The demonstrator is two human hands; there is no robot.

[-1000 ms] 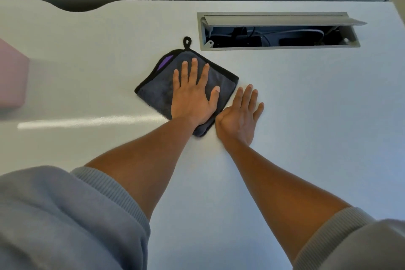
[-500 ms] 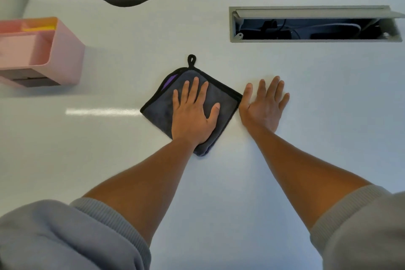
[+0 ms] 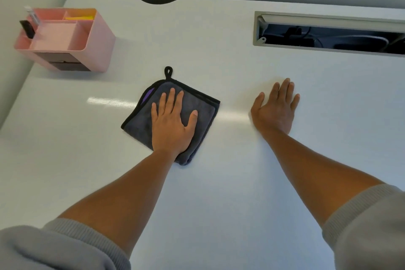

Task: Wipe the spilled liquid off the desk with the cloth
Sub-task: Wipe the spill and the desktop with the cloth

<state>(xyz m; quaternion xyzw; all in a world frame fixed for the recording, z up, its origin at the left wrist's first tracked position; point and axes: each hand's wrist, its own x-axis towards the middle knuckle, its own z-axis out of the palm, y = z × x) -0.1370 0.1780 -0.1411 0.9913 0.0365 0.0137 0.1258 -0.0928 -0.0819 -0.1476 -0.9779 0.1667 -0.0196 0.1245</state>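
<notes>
Right hand (image 3: 274, 108) farther from soft folded square cloth (image 3: 140, 125)

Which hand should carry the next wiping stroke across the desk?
Left. The left hand lies flat on the folded grey cloth, ready to push it. The right hand rests palm-down on the bare desk, apart from the cloth; it looks better used as a brace.

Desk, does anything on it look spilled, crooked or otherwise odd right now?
No liquid shows on the desk. The cloth lies folded and cornerwise under the left hand. The cable hatch at the back right stands open.
</notes>
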